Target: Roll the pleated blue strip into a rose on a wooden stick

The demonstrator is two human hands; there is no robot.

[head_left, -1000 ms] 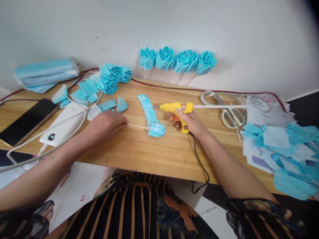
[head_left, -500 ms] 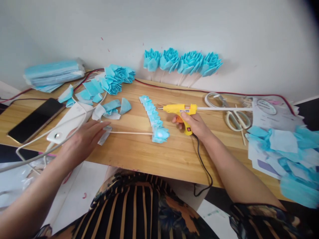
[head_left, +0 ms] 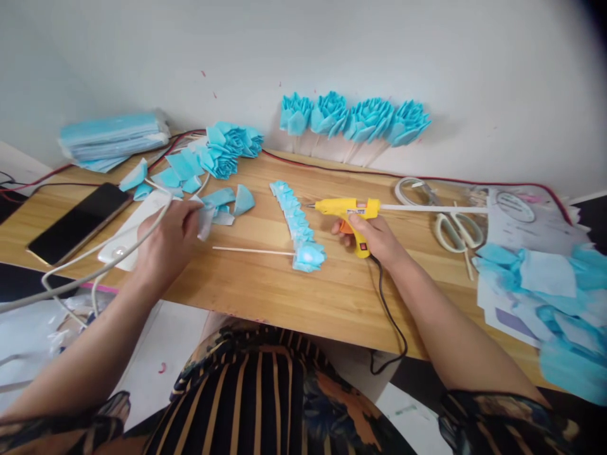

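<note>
My right hand [head_left: 374, 237] is wrapped round a yellow glue gun [head_left: 348, 207], its nozzle pointing left and a long white glue stick out of its back. Just left of the nozzle lies a pleated light-blue fabric strip [head_left: 291, 208]. The strip's near end is bunched around the tip of a thin white stick [head_left: 251, 250] lying on the table. My left hand [head_left: 168, 243] is closed in a pinch at a pale fabric piece [head_left: 205, 221], over the white power bank [head_left: 128, 230]. Beside its fingers are loose blue fabric pieces [head_left: 219, 199].
Several blue fabric flowers on sticks [head_left: 367, 120] lean on the wall; more flowers [head_left: 222, 151] lie at back left. A phone [head_left: 78, 222], a white cable [head_left: 137, 243] and stacked masks [head_left: 114, 136] are at left. Scissors [head_left: 458, 230] and a fabric pile [head_left: 545, 278] sit right.
My left hand has moved up and back from the stick's free end, fingers closing; the pale piece under its fingertips is gone from that spot. The right hand keeps its hold. The view shifted slightly.
</note>
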